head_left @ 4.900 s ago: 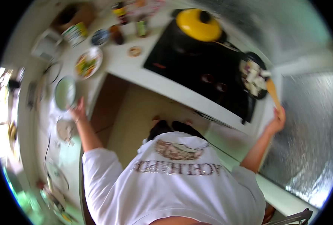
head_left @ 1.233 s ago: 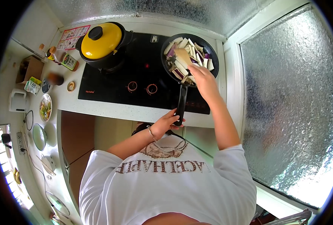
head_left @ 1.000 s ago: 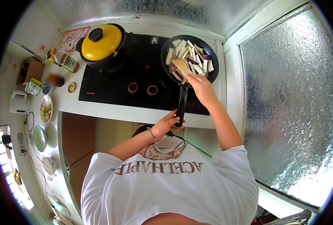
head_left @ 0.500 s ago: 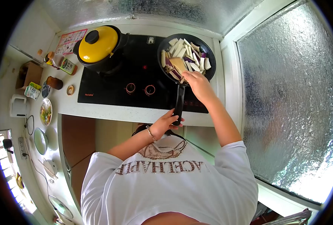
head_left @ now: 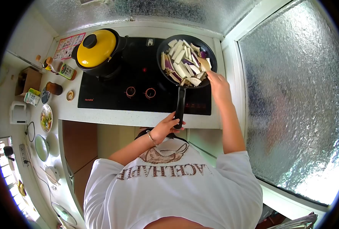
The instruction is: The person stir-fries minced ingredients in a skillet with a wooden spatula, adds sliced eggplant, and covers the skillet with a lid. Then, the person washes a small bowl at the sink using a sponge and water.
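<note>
On the right side of the cooktop (head_left: 112, 91) sits a black frying pan (head_left: 207, 47) full of eggplant strips (head_left: 182, 57), white with some purple skin. My left hand (head_left: 166, 128) is wrapped round the pan's black handle (head_left: 181, 100), which points toward my body. With my right hand (head_left: 219, 87) I grip a wooden spatula (head_left: 205, 64) at the pan's right edge. Its blade is among the strips, and most of its handle is hidden by my fingers.
A black pot with a yellow lid (head_left: 97, 47) stands at the cooktop's left. Further left are sauce bottles (head_left: 66, 71), a brown jar (head_left: 54, 88), a plate of chopped food (head_left: 46, 117) and a green bowl (head_left: 42, 147). A textured glass pane (head_left: 291, 95) closes off the right.
My right hand and the spatula have moved right, from the pan's middle to its right edge, and some strips have shifted. My left hand stays on the handle.
</note>
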A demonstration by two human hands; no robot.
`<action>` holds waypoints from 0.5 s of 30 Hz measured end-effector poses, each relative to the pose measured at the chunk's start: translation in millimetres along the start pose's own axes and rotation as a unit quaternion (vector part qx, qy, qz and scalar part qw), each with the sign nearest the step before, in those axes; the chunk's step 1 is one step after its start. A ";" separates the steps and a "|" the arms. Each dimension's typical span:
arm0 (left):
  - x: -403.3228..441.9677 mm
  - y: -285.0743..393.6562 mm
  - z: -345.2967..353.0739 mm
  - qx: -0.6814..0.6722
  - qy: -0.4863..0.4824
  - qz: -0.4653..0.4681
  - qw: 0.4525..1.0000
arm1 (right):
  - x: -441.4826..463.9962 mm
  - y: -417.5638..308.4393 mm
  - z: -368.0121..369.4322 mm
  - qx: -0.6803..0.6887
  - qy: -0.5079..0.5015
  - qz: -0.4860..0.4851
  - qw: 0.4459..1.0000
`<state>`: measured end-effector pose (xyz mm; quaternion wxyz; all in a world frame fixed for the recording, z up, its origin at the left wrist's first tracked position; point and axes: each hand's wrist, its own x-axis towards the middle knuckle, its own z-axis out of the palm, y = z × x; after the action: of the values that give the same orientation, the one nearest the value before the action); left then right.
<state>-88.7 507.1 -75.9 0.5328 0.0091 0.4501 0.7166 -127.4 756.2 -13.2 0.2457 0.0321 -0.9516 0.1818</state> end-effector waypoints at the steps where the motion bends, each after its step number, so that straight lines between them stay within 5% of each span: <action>1: -0.1 -0.2 -0.3 -0.003 -0.004 0.002 1.000 | -6.9 2.7 -5.8 -0.001 -0.027 0.027 0.999; 15: 2.4 -2.0 -1.1 0.006 -0.007 -0.001 1.000 | 26.3 28.9 26.6 0.059 -0.025 0.046 0.997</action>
<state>-88.7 508.3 -79.0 0.5365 0.0173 0.4508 0.7132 -166.9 774.2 -31.7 0.2112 0.0076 -0.9453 0.2483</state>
